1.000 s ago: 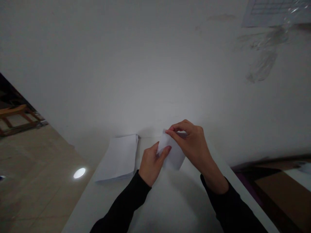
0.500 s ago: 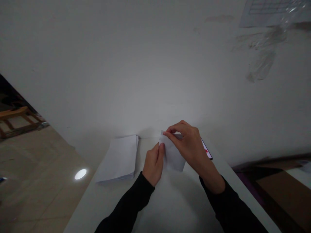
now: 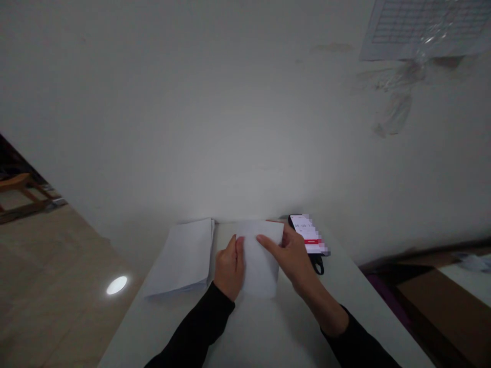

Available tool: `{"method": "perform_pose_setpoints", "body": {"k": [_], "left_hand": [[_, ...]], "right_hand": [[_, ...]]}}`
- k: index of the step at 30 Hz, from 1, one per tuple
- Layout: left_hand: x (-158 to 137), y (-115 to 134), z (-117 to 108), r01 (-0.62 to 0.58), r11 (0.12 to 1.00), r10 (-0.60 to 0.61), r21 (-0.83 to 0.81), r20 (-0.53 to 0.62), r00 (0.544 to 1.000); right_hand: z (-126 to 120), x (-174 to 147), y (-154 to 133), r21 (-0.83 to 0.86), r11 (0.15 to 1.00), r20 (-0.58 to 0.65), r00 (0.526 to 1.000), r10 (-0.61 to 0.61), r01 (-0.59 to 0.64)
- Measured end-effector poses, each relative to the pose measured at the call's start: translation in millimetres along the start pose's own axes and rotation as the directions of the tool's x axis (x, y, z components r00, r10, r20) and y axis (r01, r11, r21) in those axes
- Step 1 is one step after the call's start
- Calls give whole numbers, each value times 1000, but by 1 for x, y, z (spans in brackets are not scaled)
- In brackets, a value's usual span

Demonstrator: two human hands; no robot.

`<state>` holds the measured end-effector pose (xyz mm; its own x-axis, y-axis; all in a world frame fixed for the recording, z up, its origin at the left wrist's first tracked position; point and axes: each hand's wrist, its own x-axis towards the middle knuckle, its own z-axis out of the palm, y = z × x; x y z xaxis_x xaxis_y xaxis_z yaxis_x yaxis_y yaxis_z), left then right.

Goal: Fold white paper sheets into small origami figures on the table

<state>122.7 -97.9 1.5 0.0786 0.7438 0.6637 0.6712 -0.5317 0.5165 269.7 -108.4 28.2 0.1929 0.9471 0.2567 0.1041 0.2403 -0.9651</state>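
Between my two hands a white sheet of paper point(image 3: 261, 268) is held up above the table, its face toward me. My left hand point(image 3: 230, 268) grips its left edge, thumb in front and fingers behind. At the upper right edge my right hand point(image 3: 289, 253) pinches it, with the thumb lying on the front and the other fingers partly hidden behind. To the left of my left hand lies a stack of white paper point(image 3: 182, 255).
A phone point(image 3: 307, 235) showing a timer lies right of my hands, with a dark strap loop point(image 3: 317, 265) below it. The white table point(image 3: 268, 337) meets a wall point(image 3: 230, 128). A taped printed sheet point(image 3: 414, 30) hangs upper right. Cardboard point(image 3: 448, 306) is at lower right.
My right hand has moved from the paper's upper left corner to its upper right edge. The sheet now faces me more squarely, and the phone is uncovered. The view has shifted slightly.
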Motion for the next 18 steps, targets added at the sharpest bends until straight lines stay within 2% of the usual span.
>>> {"method": "perform_pose_setpoints", "body": {"k": [1, 3, 6, 9, 12, 14, 18], "left_hand": [[-3, -4, 1, -26, 998, 28, 63, -32, 999], [-8, -12, 3, -67, 983, 82, 173, -80, 993], [-14, -23, 7, -90, 962, 114, 258, -79, 990], [-17, -28, 11, -81, 939, 114, 334, -79, 990], [-19, -29, 15, -80, 928, 122, 364, -92, 988], [-19, -30, 17, -96, 932, 137, 349, -94, 986], [-21, -33, 19, -109, 943, 135, 315, -62, 989]], "right_hand": [[2, -3, 8, 39, 996, 64, 995, 77, -79], [6, -7, 22, 164, 968, 80, 981, 177, -188], [11, -11, 34, 335, 907, 127, 966, 226, -256], [12, -11, 41, 301, 932, 110, 978, 179, -204], [12, -9, 47, 172, 984, -36, 997, 63, -56], [11, -7, 52, 138, 990, -108, 994, 23, -8], [10, 1, 62, 232, 971, -212, 972, 99, -48]]}}
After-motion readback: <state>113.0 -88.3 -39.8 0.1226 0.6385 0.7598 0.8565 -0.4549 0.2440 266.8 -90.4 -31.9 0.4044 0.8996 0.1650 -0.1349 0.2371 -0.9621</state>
